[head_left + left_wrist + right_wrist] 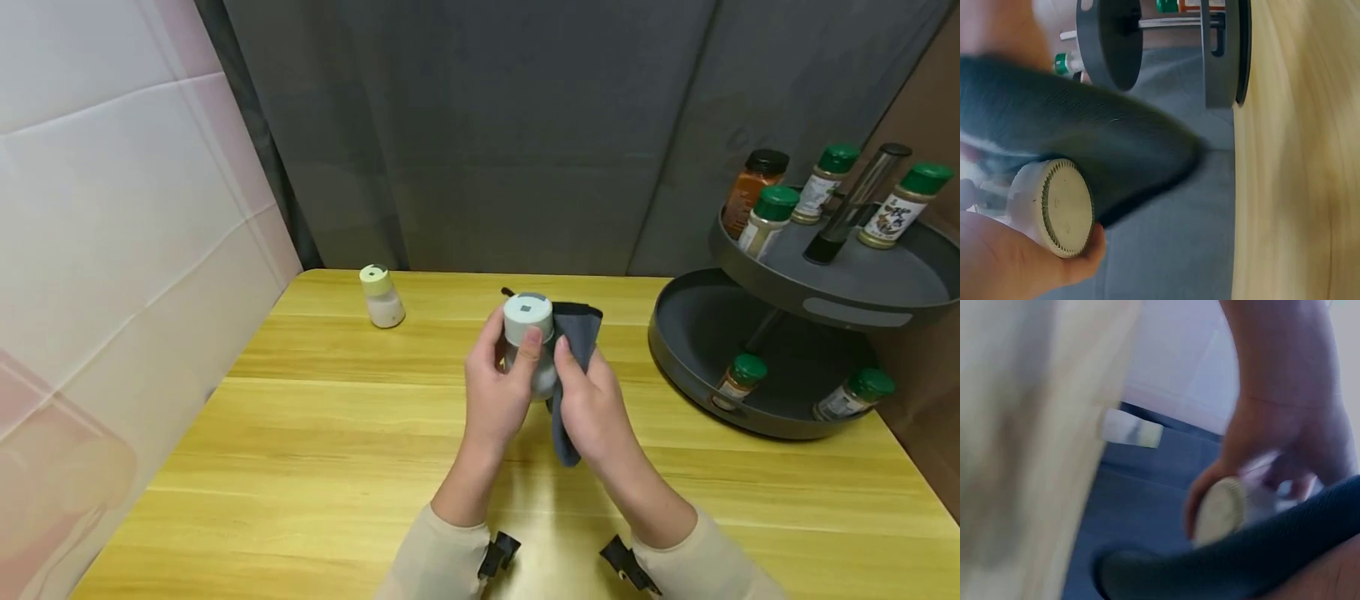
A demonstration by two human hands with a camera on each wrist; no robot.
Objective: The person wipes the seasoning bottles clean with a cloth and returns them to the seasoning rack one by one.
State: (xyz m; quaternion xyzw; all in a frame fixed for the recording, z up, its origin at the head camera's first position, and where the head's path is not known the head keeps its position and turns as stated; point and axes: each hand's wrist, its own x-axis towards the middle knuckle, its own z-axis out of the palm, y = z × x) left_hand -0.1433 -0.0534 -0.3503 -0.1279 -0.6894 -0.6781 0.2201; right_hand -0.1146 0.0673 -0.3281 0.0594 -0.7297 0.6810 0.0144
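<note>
My left hand (498, 387) grips a clear jar (543, 379) with a pale green lid (528, 315), thumb on the lid's near side. The left wrist view shows the jar's round ribbed base (1067, 208) facing the camera. On the jar's right side, my right hand (596, 408) holds a dark grey cloth (577, 325), pinched under the thumb and laid along the glass. One end of the cloth hangs below the hand. In the right wrist view the cloth (1210, 572) is blurred and hides part of the jar.
A small shaker with a yellow lid (385, 297) stands at the table's back left. To the right, a two-tier grey rack (750, 421) carries several spice bottles, most with green caps (777, 202). A dark curtain (480, 150) hangs behind the wooden table (300, 467).
</note>
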